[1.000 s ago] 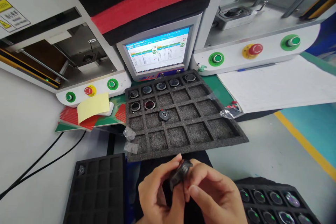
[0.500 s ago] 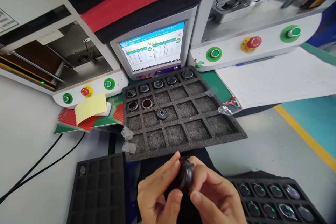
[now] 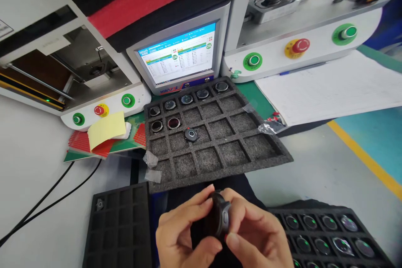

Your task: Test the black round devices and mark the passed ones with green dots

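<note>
Between my two hands, low in the middle of the view, is a black round watch case [image 3: 219, 216] held on edge, its side button facing me. My left hand [image 3: 184, 230] grips it with fingers over the top and thumb below. My right hand [image 3: 254, 228] pinches its right side, where a small red spot shows by the thumb. Just beyond, a grey foam tray [image 3: 220, 171] holds several round watch faces in its far rows. Another watch case [image 3: 191, 134], back side up with a red bit at its edge, lies across a divider of that tray.
A monitor [image 3: 179, 56] stands behind the tray, between two machines with green and red buttons. On the right lie paper sheets [image 3: 329, 88] and a foam tray of watches [image 3: 326, 232]. A black foam tray [image 3: 117, 226] with one small part is at lower left, beside hanging cables [image 3: 47, 201].
The watch case has turned slightly in my hands, and both hands have shifted a little to the left. The whole view has moved slightly; the trays look the same.
</note>
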Tool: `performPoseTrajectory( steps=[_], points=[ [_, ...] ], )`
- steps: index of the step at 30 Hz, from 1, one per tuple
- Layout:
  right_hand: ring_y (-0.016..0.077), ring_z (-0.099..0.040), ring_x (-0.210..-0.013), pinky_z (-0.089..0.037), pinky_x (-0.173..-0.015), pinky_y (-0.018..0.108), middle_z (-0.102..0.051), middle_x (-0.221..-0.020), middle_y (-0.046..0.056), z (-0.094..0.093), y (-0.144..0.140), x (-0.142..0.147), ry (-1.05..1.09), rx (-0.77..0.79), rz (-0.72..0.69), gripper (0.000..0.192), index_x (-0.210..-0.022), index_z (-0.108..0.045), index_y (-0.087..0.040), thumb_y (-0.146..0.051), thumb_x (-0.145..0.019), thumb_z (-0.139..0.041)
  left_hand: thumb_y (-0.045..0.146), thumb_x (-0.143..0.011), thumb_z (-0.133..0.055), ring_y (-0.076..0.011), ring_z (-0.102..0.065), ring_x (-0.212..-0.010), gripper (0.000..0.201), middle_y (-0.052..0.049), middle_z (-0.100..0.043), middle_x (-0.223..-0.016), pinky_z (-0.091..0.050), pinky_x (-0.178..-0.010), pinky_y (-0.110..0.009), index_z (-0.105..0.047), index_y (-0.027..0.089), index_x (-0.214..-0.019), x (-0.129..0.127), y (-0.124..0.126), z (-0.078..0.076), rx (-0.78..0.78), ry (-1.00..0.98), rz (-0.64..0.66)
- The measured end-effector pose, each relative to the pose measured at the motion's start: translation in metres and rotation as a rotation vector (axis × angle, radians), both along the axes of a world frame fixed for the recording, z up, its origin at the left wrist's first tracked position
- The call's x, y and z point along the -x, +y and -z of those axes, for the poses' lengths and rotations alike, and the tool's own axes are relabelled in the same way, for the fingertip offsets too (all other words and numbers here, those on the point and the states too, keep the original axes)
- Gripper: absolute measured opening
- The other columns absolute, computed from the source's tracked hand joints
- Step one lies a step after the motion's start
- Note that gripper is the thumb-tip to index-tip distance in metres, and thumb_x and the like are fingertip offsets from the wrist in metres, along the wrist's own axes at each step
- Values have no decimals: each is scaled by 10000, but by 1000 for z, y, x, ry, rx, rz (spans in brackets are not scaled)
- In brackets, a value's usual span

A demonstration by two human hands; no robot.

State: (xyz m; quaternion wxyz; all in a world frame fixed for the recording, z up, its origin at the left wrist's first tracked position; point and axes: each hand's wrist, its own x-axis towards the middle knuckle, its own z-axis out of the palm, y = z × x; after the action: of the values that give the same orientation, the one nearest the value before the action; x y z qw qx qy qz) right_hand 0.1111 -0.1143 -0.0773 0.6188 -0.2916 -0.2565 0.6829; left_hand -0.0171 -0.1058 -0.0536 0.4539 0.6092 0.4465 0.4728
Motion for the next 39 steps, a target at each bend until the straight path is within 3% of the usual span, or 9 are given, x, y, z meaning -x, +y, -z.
performPoseTrajectory(
  steps=[5,8,16,19,22,25,28,35,39],
  points=[
    [107,-508,-649,-438,-603,209,-509,-655,-18,-4,2,0,-27,-41,-4,222,-685,-608,-217,-352,-837,-695,342,-713,-832,-201,-732,-966,369,-29,-749,-1132,-581,-852,-194,-745,280,-1067,-1,1,-4,109,-132,-4],
    [116,-511,-659,-457,-641,244,-521,-664,-17,-3,2,-2,-35,-61,-1,197,-709,-614,-227,-349,-843,-690,329,-695,-844,-189,-736,-955,535,-23,-742,-1158,-582,-846,-185,-684,313,-1206,0,1,-3,163,-190,42],
    [121,-494,-682,-449,-678,260,-502,-683,-17,0,0,0,4,-47,-43,190,-710,-595,-224,-324,-843,-686,413,-746,-791,-121,-685,-865,540,-21,-712,-1022,-573,-781,-160,-658,323,-1261,15,9,-11,106,112,147],
    [105,-470,-666,-444,-628,224,-494,-770,-28,0,-1,5,106,1,-17,149,-883,-611,-285,-323,-802,-730,393,-756,-787,-111,-667,-885,485,-12,-700,-1058,-557,-776,-154,-676,347,-1227,18,10,-15,72,154,173],
    [120,-511,-775,-482,-692,226,-522,-952,-8,1,0,5,68,52,50,376,-1060,-597,-341,-367,-738,-789,378,-735,-807,-134,-673,-905,500,-17,-681,-1071,-566,-794,-195,-679,359,-1218,17,9,-16,94,80,183],
    [204,-556,-1072,-494,-909,319,-560,-1189,39,1,4,3,87,-16,-96,429,-1125,-621,-350,-426,-735,-783,304,-692,-849,-197,-687,-934,522,-31,-671,-1062,-591,-769,-258,-699,383,-1186,15,8,-14,197,-10,223],
    [246,-524,-1205,-371,-1098,431,-651,-1119,51,2,7,1,154,-130,-208,371,-1130,-666,-340,-440,-780,-740,256,-704,-838,-245,-687,-987,496,-32,-685,-1054,-606,-722,-273,-710,421,-1154,13,5,-10,302,-74,238],
    [231,-554,-1150,-402,-1087,414,-643,-1062,45,5,6,4,265,-45,-211,355,-1106,-693,-328,-428,-769,-745,505,-569,-874,-288,-689,-904,504,-80,-737,-938,-599,-808,-408,-786,317,-1028,13,3,-2,317,52,147],
    [205,-564,-1130,-430,-1062,368,-636,-1069,38,6,6,3,258,-68,-198,346,-1096,-690,-330,-428,-768,-746,385,-574,-902,-237,-717,-885,510,-46,-747,-983,-612,-745,-296,-757,375,-1063,7,11,-7,364,-119,186]
  ],
)
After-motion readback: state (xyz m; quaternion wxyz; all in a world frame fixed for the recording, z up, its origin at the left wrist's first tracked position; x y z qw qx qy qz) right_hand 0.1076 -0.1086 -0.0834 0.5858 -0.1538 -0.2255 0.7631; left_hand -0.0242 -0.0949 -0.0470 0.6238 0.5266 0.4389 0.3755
